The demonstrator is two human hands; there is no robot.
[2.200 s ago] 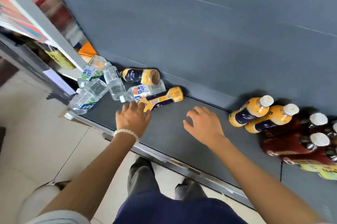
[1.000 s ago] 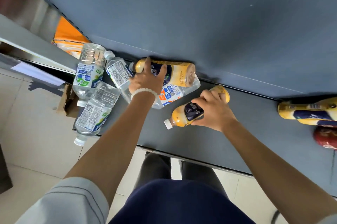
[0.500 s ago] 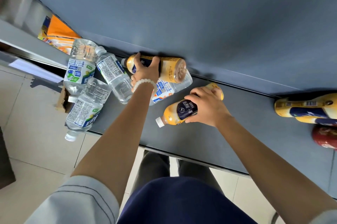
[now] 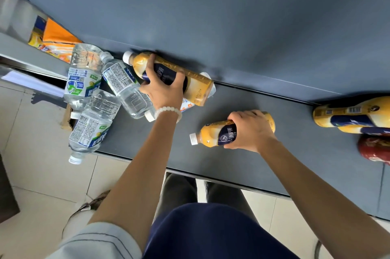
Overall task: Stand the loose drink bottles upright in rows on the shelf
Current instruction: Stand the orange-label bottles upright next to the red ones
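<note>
Your left hand [image 4: 163, 90] grips an orange drink bottle [image 4: 195, 83] lying against the shelf's [image 4: 295, 153] back edge, beside the clear water bottles [image 4: 126, 88] heaped at its left end. Your right hand [image 4: 250, 130] grips a second orange bottle [image 4: 215, 135] mid-shelf, cap toward the front edge.

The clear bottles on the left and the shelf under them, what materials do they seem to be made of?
Clear bottles: probably thin transparent plastic; the shelf shows through their ribbed walls, and printed film labels wrap them. Shelf: looks like painted metal with a matte grey-blue finish and a thin, straight front edge, though coated board cannot be excluded.
</note>
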